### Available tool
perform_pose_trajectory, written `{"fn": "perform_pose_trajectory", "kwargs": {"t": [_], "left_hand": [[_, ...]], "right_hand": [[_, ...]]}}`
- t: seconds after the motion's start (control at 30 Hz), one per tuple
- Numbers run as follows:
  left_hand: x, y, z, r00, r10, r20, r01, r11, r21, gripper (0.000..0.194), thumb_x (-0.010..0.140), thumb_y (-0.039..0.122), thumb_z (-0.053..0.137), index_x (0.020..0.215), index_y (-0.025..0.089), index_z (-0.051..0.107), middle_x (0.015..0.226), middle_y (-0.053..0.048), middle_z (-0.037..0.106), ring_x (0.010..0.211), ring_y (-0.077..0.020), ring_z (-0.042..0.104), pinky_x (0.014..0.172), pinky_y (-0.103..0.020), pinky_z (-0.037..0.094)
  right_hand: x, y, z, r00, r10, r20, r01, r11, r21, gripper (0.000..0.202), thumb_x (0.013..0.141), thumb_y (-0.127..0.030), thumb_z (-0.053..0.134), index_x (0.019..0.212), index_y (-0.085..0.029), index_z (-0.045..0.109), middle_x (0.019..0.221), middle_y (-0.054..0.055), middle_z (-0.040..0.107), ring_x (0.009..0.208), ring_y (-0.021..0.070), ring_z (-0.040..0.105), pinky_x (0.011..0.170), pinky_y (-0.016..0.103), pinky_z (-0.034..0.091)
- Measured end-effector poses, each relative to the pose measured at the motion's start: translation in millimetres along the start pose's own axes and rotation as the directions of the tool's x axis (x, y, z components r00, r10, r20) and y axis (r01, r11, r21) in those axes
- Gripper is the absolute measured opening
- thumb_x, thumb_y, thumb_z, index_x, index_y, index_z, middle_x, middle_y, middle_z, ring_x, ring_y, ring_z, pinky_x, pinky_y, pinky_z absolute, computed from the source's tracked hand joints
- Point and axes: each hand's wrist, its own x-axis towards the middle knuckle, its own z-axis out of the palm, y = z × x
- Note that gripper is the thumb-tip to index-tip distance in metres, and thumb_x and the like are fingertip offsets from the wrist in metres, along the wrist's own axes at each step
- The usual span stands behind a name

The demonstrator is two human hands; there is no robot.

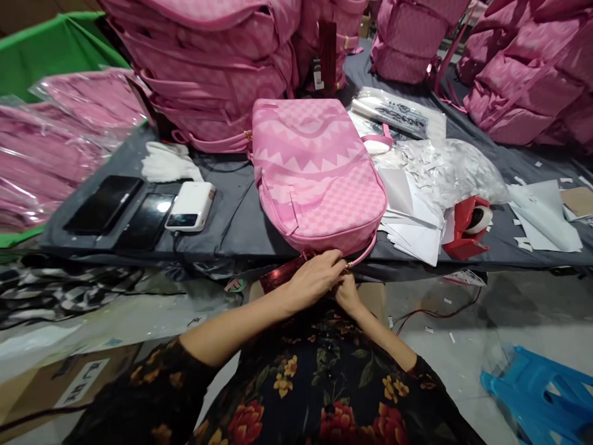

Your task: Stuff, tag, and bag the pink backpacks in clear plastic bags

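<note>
A pink backpack with a checkered and jagged-tooth print lies flat, its top end at the table's front edge. Over that end bends my left hand, fingers curled downward. My right hand is closed just beside and below it, touching or nearly touching the left. What the fingers pinch is hidden behind them. A thin pink strap with a gold-coloured clip comes out by my hands. Left of my left hand hangs a shiny dark red tag.
Stacked pink backpacks rise behind. Two dark phones, a white power bank and white gloves lie left. Papers, a plastic bag and a red tape dispenser are right. A blue stool stands on the floor.
</note>
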Motion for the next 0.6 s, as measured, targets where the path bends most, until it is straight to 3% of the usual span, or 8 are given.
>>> {"fn": "perform_pose_trajectory", "kwargs": {"t": [0.1,0.17,0.27,0.33,0.47,0.53,0.6], "left_hand": [[-18,-4,11.6,0.982,-0.004,-0.189,0.012,0.999,0.042,0.021,0.105,0.023,0.045,0.097,0.017,0.063,0.093,-0.006,0.062,0.085,-0.0182,0.057,0.072,-0.029,0.045],[-17,-2,14.2,0.939,-0.013,-0.343,0.03,0.999,0.043,0.026,0.106,0.026,0.044,0.093,0.017,0.064,0.088,-0.005,0.062,0.082,-0.0177,0.055,0.072,-0.029,0.043],[-11,-2,5.3,0.901,-0.023,-0.432,0.013,1.0,-0.025,0.029,0.107,0.03,0.044,0.091,0.017,0.064,0.086,-0.004,0.061,0.08,-0.0162,0.055,0.073,-0.029,0.044],[-11,-3,-3.3,0.902,-0.028,-0.431,-0.008,0.997,-0.082,0.03,0.107,0.031,0.046,0.088,0.017,0.064,0.081,-0.002,0.059,0.075,-0.0145,0.055,0.071,-0.027,0.043],[-13,-4,-11.1,0.847,-0.027,-0.531,0.0,0.999,-0.05,0.038,0.104,0.033,0.053,0.07,0.017,0.057,0.066,0.002,0.049,0.06,-0.0118,0.045,0.058,-0.026,0.034],[-12,-3,-12.1,0.82,0.001,-0.573,-0.003,1.0,-0.002,0.043,0.104,0.034,0.052,0.064,0.018,0.052,0.062,0.003,0.046,0.057,-0.0115,0.042,0.055,-0.027,0.031],[-10,-1,-14.0,0.816,0.025,-0.577,-0.017,1.0,0.018,0.045,0.104,0.033,0.052,0.062,0.018,0.05,0.061,0.003,0.045,0.055,-0.011,0.04,0.054,-0.027,0.03]], "right_hand": [[11,2,2,0.995,-0.075,-0.061,0.076,0.997,0.015,0.032,0.096,-0.034,0.05,0.074,-0.017,0.065,0.068,0.002,0.064,0.061,0.0137,0.056,0.059,0.027,0.049],[19,-2,1,0.987,-0.134,-0.088,0.135,0.991,0.007,0.032,0.093,-0.033,0.049,0.067,-0.019,0.062,0.064,0.002,0.062,0.058,0.0138,0.053,0.056,0.027,0.045],[25,-17,-14,0.969,-0.245,0.018,0.246,0.964,-0.098,0.032,0.092,-0.034,0.054,0.065,-0.019,0.062,0.058,0.0,0.059,0.053,0.0123,0.049,0.052,0.025,0.039],[19,-30,-33,0.93,-0.357,0.091,0.369,0.896,-0.247,0.029,0.092,-0.034,0.062,0.068,-0.019,0.065,0.057,-0.001,0.057,0.052,0.0111,0.048,0.053,0.024,0.037],[1,-55,-64,0.808,-0.588,0.036,0.495,0.645,-0.582,0.013,0.097,-0.027,0.066,0.093,-0.018,0.075,0.059,-0.002,0.058,0.053,0.0101,0.048,0.057,0.026,0.035],[5,-59,-73,0.742,-0.665,0.085,0.547,0.527,-0.651,0.017,0.098,-0.022,0.063,0.111,-0.02,0.075,0.062,-0.001,0.061,0.055,0.0105,0.05,0.057,0.027,0.033],[20,-54,-83,0.719,-0.682,0.137,0.587,0.49,-0.644,0.022,0.099,-0.022,0.062,0.116,-0.024,0.075,0.067,0.0,0.064,0.059,0.0112,0.053,0.058,0.029,0.033]]}}
